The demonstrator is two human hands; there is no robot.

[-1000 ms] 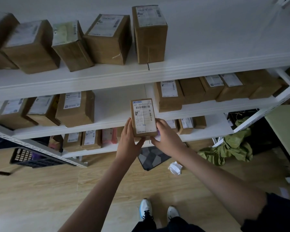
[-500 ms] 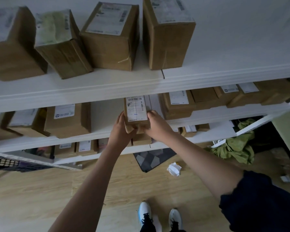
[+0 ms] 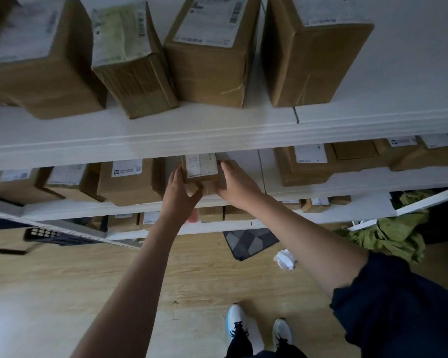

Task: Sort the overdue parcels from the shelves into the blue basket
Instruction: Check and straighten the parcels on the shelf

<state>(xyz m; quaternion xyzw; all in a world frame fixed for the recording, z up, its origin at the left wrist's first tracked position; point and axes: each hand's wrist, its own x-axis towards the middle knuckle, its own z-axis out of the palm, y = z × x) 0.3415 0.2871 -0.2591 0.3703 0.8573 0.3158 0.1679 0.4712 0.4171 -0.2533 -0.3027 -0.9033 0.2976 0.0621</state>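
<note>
White shelving (image 3: pixel 217 135) stacked with brown cartons stood over a pale wood floor, where a person held a small labelled parcel (image 3: pixel 201 169) at the mouth of the second shelf. The left hand (image 3: pixel 180 192) and right hand (image 3: pixel 237 180) clamped its opposite sides, long axis pointing inward, partly under the upper shelf's lip. Open room lay on the bare board to the right; the dark basket (image 3: pixel 47 235), apparently, sat low left.
</note>
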